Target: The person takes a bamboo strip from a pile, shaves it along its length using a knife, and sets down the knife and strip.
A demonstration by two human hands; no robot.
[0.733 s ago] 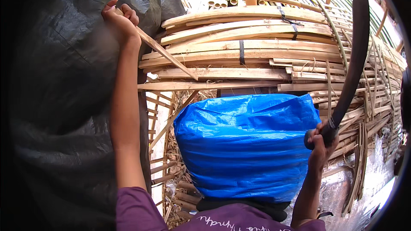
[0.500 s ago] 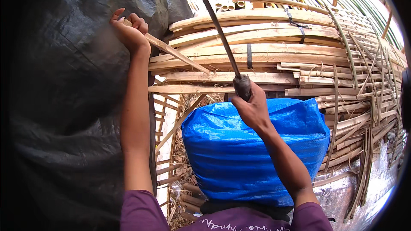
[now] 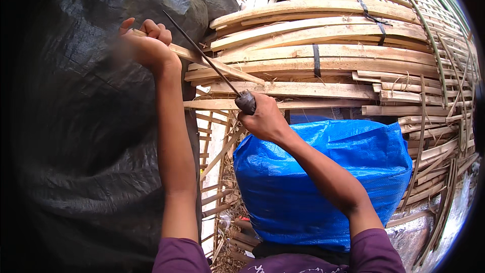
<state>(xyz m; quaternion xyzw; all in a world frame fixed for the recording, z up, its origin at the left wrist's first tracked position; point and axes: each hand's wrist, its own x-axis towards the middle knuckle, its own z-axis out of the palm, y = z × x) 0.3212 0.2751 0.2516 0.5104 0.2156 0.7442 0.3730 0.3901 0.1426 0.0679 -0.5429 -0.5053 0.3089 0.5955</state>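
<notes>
- The left hand grasps a split-bamboo strip near its upper end, fingers curled around it
- The right hand is clenched on the dark-handled machete, its blade seen nearly edge-on
- The strip slants down toward the stacked bamboo slats, above the blue tarp; the blade crosses it in view, contact unclear
- Trimming looks unfinished, the strip unsevered where visible; some slats are already bound with black ties
</notes>
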